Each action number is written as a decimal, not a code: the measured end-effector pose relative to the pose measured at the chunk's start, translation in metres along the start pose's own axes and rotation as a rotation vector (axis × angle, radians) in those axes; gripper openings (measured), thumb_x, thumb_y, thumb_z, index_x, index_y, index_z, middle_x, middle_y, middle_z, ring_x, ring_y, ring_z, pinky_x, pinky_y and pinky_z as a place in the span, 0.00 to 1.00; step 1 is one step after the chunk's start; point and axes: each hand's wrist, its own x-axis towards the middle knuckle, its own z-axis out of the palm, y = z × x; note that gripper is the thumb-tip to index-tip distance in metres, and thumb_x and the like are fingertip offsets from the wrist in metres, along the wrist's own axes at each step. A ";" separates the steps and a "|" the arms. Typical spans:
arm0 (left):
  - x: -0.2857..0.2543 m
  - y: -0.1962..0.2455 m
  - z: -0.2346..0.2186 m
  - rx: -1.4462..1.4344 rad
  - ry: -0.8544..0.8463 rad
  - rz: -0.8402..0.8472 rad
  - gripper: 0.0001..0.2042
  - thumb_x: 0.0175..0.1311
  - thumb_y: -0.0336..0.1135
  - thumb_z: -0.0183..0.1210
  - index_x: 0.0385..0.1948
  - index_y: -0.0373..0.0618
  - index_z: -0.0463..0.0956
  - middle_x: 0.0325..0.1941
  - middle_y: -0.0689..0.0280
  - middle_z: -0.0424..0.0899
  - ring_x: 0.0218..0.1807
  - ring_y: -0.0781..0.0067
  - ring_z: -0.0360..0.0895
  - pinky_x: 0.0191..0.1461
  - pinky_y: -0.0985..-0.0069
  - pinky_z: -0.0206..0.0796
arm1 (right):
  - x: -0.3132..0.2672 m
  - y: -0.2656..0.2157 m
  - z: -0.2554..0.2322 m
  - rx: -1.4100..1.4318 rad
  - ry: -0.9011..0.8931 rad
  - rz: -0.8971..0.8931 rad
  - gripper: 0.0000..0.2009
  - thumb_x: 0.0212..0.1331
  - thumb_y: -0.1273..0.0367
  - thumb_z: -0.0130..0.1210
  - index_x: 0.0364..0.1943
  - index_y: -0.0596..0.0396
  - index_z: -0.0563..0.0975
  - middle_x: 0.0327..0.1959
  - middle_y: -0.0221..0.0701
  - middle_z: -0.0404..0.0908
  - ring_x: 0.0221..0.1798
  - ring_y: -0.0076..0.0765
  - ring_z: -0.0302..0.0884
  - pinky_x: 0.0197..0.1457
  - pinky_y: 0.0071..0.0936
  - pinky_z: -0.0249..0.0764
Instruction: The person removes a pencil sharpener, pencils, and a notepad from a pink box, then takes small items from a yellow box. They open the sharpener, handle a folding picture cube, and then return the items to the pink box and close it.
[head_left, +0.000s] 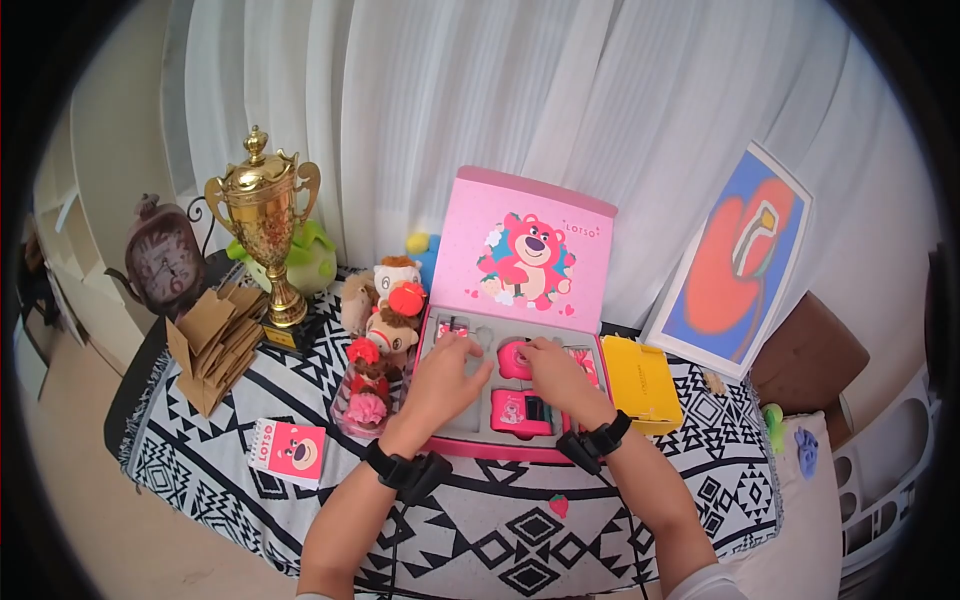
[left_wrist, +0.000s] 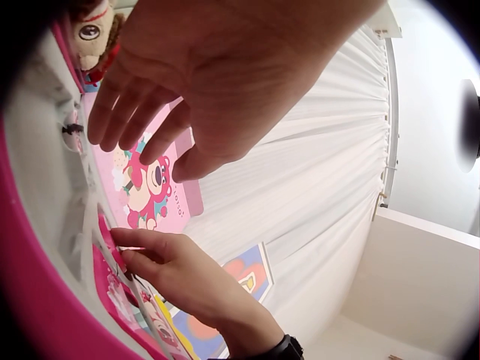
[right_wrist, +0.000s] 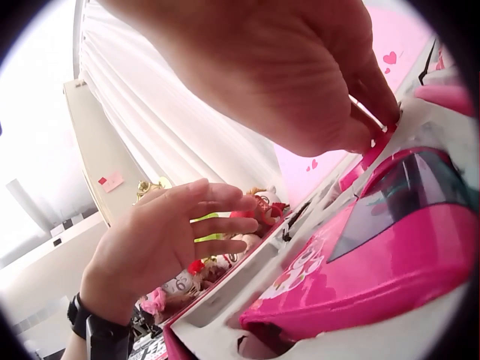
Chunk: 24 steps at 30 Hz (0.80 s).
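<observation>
A pink gift box (head_left: pixel 505 448) with a bear and "LOTSO" on its raised lid (head_left: pixel 480 235) lies open, its grey insert holding pink items. My right hand (head_left: pixel 565 378) pinches the edge of a small rounded pink item (head_left: pixel 513 361) in the insert, thumb and fingertips at its rim in the right wrist view. Nearer me sits a larger pink case with a dark see-through window (right_wrist: pixel 375 262). My left hand (head_left: pixel 447 385) hovers over the insert's left side, fingers spread and loosely extended, holding nothing; its palm (left_wrist: pixel 232 75) shows in the left wrist view.
Left of the box are plush toys (head_left: pixel 390 335), a gold trophy (head_left: pixel 268 215), folded brown cardboard (head_left: pixel 212 345) and a small LOTSO notepad (head_left: pixel 290 450). A yellow box (head_left: pixel 642 385) stands at the right, before a framed picture (head_left: pixel 725 265). A strawberry piece (head_left: pixel 558 506) lies in front.
</observation>
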 end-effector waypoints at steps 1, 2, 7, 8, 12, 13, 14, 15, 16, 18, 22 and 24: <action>0.000 0.000 -0.001 0.002 -0.001 0.000 0.13 0.58 0.39 0.62 0.37 0.38 0.78 0.42 0.56 0.78 0.39 0.60 0.80 0.42 0.68 0.73 | 0.001 0.002 0.001 -0.008 0.005 -0.025 0.14 0.50 0.76 0.56 0.44 0.61 0.76 0.44 0.47 0.75 0.48 0.55 0.74 0.52 0.42 0.72; -0.001 0.000 -0.001 -0.001 0.001 0.000 0.13 0.58 0.39 0.62 0.37 0.38 0.78 0.42 0.56 0.78 0.39 0.61 0.80 0.43 0.69 0.73 | 0.001 -0.001 -0.003 -0.007 0.007 -0.026 0.14 0.50 0.76 0.56 0.44 0.61 0.76 0.44 0.47 0.75 0.48 0.55 0.74 0.52 0.42 0.72; -0.003 0.015 -0.007 0.009 -0.001 0.032 0.13 0.58 0.39 0.62 0.38 0.39 0.78 0.42 0.57 0.78 0.40 0.61 0.80 0.44 0.71 0.74 | -0.009 -0.004 0.000 -0.095 0.044 -0.092 0.11 0.59 0.67 0.56 0.39 0.61 0.77 0.43 0.46 0.75 0.47 0.57 0.74 0.54 0.44 0.70; -0.004 0.021 -0.012 -0.014 -0.012 0.031 0.12 0.59 0.38 0.62 0.38 0.39 0.78 0.42 0.58 0.79 0.41 0.62 0.80 0.44 0.71 0.74 | -0.009 -0.008 -0.008 -0.091 0.047 -0.092 0.11 0.59 0.67 0.56 0.39 0.61 0.77 0.43 0.46 0.75 0.47 0.57 0.74 0.54 0.44 0.70; -0.010 0.056 -0.043 -0.085 -0.011 0.052 0.11 0.59 0.33 0.61 0.40 0.39 0.77 0.43 0.60 0.79 0.44 0.64 0.80 0.45 0.73 0.74 | -0.037 -0.029 -0.049 0.120 0.109 0.188 0.15 0.60 0.63 0.56 0.44 0.61 0.76 0.48 0.46 0.76 0.50 0.54 0.74 0.54 0.44 0.69; -0.011 0.065 -0.052 -0.074 -0.004 0.042 0.11 0.59 0.33 0.61 0.40 0.39 0.77 0.43 0.60 0.79 0.44 0.64 0.80 0.45 0.73 0.74 | -0.051 -0.033 -0.054 0.078 0.373 0.047 0.17 0.60 0.63 0.57 0.48 0.62 0.75 0.51 0.45 0.76 0.52 0.52 0.74 0.53 0.43 0.70; -0.014 0.072 -0.060 -0.092 0.021 0.092 0.11 0.59 0.32 0.61 0.41 0.39 0.77 0.44 0.60 0.79 0.44 0.65 0.79 0.45 0.73 0.73 | -0.067 -0.045 -0.066 0.104 0.233 0.042 0.19 0.60 0.63 0.58 0.50 0.61 0.74 0.52 0.45 0.76 0.54 0.52 0.73 0.56 0.41 0.70; -0.019 0.080 -0.068 -0.104 0.047 0.138 0.11 0.59 0.31 0.61 0.42 0.39 0.77 0.46 0.60 0.79 0.45 0.66 0.79 0.45 0.74 0.73 | -0.084 -0.058 -0.077 0.132 0.089 0.032 0.20 0.59 0.62 0.58 0.52 0.60 0.73 0.54 0.44 0.75 0.56 0.52 0.73 0.58 0.39 0.70; -0.025 0.087 -0.077 -0.119 0.062 0.147 0.11 0.59 0.30 0.61 0.43 0.39 0.76 0.46 0.61 0.79 0.46 0.68 0.78 0.46 0.75 0.71 | -0.101 -0.067 -0.081 0.255 -0.074 -0.132 0.21 0.60 0.62 0.58 0.54 0.60 0.73 0.55 0.44 0.75 0.57 0.51 0.72 0.61 0.37 0.68; -0.033 0.090 -0.093 -0.147 0.098 0.129 0.11 0.59 0.31 0.62 0.42 0.39 0.75 0.45 0.61 0.78 0.42 0.66 0.77 0.43 0.74 0.71 | -0.134 -0.078 -0.072 0.569 -0.479 -0.422 0.22 0.63 0.62 0.56 0.56 0.61 0.71 0.54 0.42 0.75 0.59 0.49 0.72 0.61 0.37 0.68; -0.067 0.080 -0.152 -0.125 0.130 -0.025 0.10 0.62 0.25 0.58 0.45 0.37 0.75 0.51 0.62 0.76 0.52 0.73 0.75 0.53 0.77 0.69 | -0.177 -0.091 -0.051 0.944 -1.062 -0.724 0.22 0.69 0.61 0.49 0.59 0.61 0.68 0.52 0.38 0.76 0.53 0.41 0.77 0.55 0.33 0.74; -0.091 0.060 -0.180 -0.061 0.164 -0.114 0.12 0.62 0.25 0.58 0.47 0.37 0.74 0.52 0.62 0.77 0.55 0.73 0.74 0.56 0.74 0.68 | -0.182 -0.097 -0.047 1.044 -1.167 -0.635 0.13 0.63 0.68 0.54 0.47 0.62 0.76 0.32 0.36 0.81 0.36 0.36 0.79 0.40 0.29 0.74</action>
